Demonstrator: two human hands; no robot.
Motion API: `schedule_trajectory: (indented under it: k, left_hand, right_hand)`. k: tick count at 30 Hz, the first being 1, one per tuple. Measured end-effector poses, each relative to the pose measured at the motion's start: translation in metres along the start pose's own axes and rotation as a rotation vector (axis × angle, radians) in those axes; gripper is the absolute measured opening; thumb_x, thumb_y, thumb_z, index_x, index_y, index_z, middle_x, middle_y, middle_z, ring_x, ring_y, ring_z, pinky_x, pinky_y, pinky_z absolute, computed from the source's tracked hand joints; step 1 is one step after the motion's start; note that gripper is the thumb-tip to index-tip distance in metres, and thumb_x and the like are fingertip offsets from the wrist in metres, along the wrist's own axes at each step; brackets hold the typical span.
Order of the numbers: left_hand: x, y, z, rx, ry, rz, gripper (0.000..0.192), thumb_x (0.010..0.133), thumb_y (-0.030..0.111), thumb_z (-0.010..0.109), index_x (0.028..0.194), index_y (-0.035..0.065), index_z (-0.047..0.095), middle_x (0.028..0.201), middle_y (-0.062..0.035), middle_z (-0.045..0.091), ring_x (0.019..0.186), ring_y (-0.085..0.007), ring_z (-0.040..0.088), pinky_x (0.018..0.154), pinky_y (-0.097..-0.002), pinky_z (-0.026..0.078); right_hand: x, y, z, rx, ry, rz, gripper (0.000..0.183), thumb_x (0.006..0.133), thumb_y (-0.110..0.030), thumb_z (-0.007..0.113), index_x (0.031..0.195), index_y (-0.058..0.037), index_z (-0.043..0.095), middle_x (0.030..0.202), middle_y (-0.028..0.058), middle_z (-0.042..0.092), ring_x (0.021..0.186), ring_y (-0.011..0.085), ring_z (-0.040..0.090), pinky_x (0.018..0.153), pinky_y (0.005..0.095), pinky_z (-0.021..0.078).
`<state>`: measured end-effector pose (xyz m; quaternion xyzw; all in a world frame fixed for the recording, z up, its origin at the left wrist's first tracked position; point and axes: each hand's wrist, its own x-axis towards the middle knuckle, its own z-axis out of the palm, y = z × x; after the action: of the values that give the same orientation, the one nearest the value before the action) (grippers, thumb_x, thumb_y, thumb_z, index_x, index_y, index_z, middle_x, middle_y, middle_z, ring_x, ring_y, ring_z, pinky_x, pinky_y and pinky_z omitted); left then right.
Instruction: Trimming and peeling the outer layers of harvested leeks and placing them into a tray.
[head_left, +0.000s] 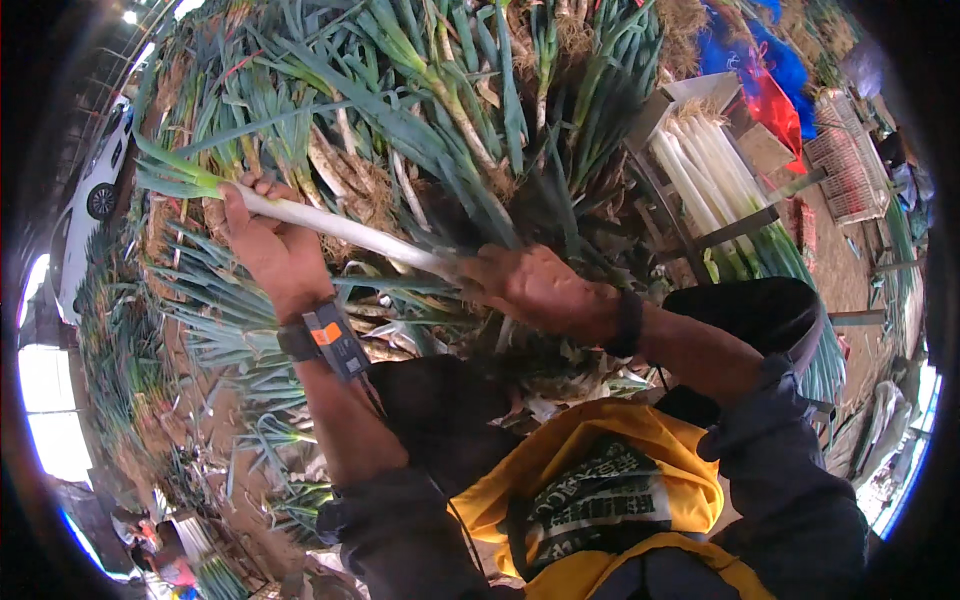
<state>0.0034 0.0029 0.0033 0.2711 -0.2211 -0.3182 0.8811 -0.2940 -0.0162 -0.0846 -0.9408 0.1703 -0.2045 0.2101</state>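
Observation:
A long green onion (337, 225) with a white, peeled-looking stalk slants across the picture in front of me. My left hand (274, 232) grips it near the start of the green leaves, thumb along the stalk. My right hand (536, 289) is closed around its root end, which the fingers hide; that hand is slightly blurred. Beneath and beyond both hands lie many untrimmed green onions (480, 142) with soil-brown roots. At the right, a bundle of white-stalked green onions (701, 172) rests in a frame, roots towards a cardboard piece (694, 94).
A wire basket (847, 161) stands far right, near a red plastic bag (772, 112) and blue plastic (780, 60). My bent knee (750, 307) is beside the frame. More green onions cover the left ground, with a white car (94, 195) beyond. People are partly visible at lower left.

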Motion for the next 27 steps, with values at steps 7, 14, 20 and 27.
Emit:
schedule_trajectory:
  k: [7, 14, 20, 27]
  left_hand:
    - [-0.019, 0.035, -0.026, 0.168, 0.034, 0.117, 0.022, 0.099, 0.018, 0.069, 0.111, 0.0064, 0.054, 0.097, -0.006, 0.057, 0.087, -0.0167, 0.057, 0.079, -0.0313, 0.052]
    - [-0.019, 0.041, -0.021, 0.096, -0.003, 0.031, 0.028, 0.101, 0.027, 0.067, 0.116, 0.0063, 0.055, 0.1, -0.0069, 0.057, 0.089, -0.0151, 0.056, 0.078, -0.0289, 0.051]
    - [-0.012, 0.018, -0.004, -0.071, -0.08, -0.035, 0.042, 0.105, 0.024, 0.06, 0.14, 0.0043, 0.05, 0.09, -0.0042, 0.055, 0.081, -0.0145, 0.05, 0.075, -0.0288, 0.048]
    - [-0.005, 0.003, 0.021, -0.324, -0.251, -0.124, 0.038, 0.102, 0.013, 0.062, 0.138, 0.0021, 0.054, 0.088, -0.0049, 0.046, 0.077, -0.0148, 0.045, 0.069, -0.0282, 0.046]
  right_hand:
    - [-0.006, 0.016, 0.029, -0.048, 0.12, -0.018, 0.018, 0.083, -0.012, 0.065, 0.1, -0.0077, 0.06, 0.092, 0.0119, 0.059, 0.077, 0.0326, 0.065, 0.061, 0.0435, 0.052]
    - [-0.05, 0.089, 0.055, 0.007, -0.016, 0.304, 0.021, 0.091, -0.016, 0.064, 0.109, -0.0058, 0.065, 0.092, 0.0162, 0.065, 0.081, 0.0395, 0.067, 0.066, 0.0496, 0.0537]
    - [0.018, 0.024, 0.004, 0.223, 0.161, 0.14, 0.033, 0.097, -0.02, 0.065, 0.125, -0.0032, 0.066, 0.106, 0.0198, 0.068, 0.094, 0.0388, 0.068, 0.082, 0.0454, 0.0565]
    - [0.01, 0.006, 0.01, 0.39, 0.227, 0.149, 0.019, 0.096, -0.015, 0.061, 0.106, 0.0005, 0.063, 0.096, 0.0222, 0.065, 0.089, 0.0443, 0.065, 0.078, 0.0517, 0.0537]
